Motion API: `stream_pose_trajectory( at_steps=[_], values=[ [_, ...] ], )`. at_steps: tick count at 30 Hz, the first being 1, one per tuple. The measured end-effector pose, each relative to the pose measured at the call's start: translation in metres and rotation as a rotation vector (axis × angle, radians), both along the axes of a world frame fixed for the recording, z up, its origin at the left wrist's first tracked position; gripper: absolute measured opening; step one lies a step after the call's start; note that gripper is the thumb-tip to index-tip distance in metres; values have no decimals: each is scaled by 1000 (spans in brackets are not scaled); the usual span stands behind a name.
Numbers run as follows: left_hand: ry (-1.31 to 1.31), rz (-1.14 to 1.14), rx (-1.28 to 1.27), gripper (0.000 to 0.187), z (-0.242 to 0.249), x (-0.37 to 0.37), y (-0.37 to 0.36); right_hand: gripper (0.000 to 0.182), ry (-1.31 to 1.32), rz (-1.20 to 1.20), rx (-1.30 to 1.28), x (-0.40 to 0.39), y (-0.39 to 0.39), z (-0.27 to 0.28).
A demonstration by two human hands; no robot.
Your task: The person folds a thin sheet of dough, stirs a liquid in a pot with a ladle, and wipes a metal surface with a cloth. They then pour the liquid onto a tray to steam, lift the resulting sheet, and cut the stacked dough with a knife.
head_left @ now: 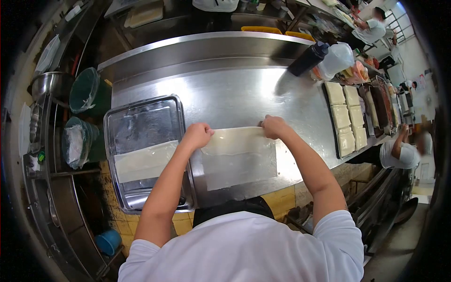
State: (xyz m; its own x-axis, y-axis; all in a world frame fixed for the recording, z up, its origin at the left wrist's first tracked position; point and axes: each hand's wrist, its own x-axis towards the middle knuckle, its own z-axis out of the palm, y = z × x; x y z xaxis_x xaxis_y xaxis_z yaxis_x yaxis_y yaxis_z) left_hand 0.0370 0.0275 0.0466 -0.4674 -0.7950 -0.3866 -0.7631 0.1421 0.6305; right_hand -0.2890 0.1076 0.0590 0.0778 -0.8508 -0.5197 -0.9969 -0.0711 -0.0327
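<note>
A thin, pale dough sheet (238,141) lies on the steel table in front of me, its far edge stretched between my hands. Its nearer part looks thinner and more see-through, reaching close to the table's front edge. The fingers of my left hand (198,135) pinch the far left corner. At the far right corner, my right hand (274,127) is closed on the same edge. To the left, a shallow metal tray (144,112) holds a pale dough strip (143,162), and my left forearm passes over the tray's right side.
A dark tray of several pale dough squares (340,116) stands at the table's right. Behind it are a dark squeeze bottle (308,58) and a white plastic jug (336,60). Green bins (84,91) flank the left side. A co-worker (399,152) is at the far right.
</note>
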Motion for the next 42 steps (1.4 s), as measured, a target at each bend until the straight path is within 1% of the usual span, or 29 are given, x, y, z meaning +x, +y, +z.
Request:
stream_pose_trajectory(
  at_steps=[2, 5, 8, 12, 15, 18, 22, 26, 29, 32, 34, 35, 38, 42],
  values=[
    [-44, -29, 54, 29, 1, -3, -3, 26, -30, -37, 11, -10, 7, -8],
    [-91, -62, 7, 32, 0, -2, 2, 21, -41, -96, -16, -16, 16, -3],
    [-80, -36, -8, 31, 9, 3, 9, 19, -77, -167, -98, -17, 30, 8],
    [-6, 39, -76, 29, 26, 14, 31, 14, -167, -252, -215, -19, 53, 19],
    [63, 91, -129, 28, 38, 22, 54, 16, -246, -278, -261, -19, 73, 35],
    [105, 141, -148, 26, 46, 29, 75, 15, -280, -256, -363, -20, 94, 38],
    [149, 187, -160, 23, 59, 39, 108, 15, -313, -298, -399, -15, 125, 52],
    [204, 242, -189, 20, 55, 51, 141, 16, -367, -344, -451, -8, 162, 58],
    [198, 223, -219, 18, 54, 61, 175, 17, -383, -405, -452, -3, 198, 43],
    [40, 82, -308, 19, 43, 74, 213, 19, -394, -432, -368, 7, 244, 21],
    [46, -59, -312, 20, 30, 82, 231, 22, -307, -327, -262, 14, 273, 10],
    [49, -129, -313, 21, 24, 87, 236, 27, -308, -319, -224, 17, 283, 10],
    [53, -57, -305, 22, 20, 90, 241, 30, -311, -358, -223, 27, 281, 4],
    [136, 108, -340, 19, 30, 83, 230, 29, -475, -346, -409, 57, 233, 12]
  ],
)
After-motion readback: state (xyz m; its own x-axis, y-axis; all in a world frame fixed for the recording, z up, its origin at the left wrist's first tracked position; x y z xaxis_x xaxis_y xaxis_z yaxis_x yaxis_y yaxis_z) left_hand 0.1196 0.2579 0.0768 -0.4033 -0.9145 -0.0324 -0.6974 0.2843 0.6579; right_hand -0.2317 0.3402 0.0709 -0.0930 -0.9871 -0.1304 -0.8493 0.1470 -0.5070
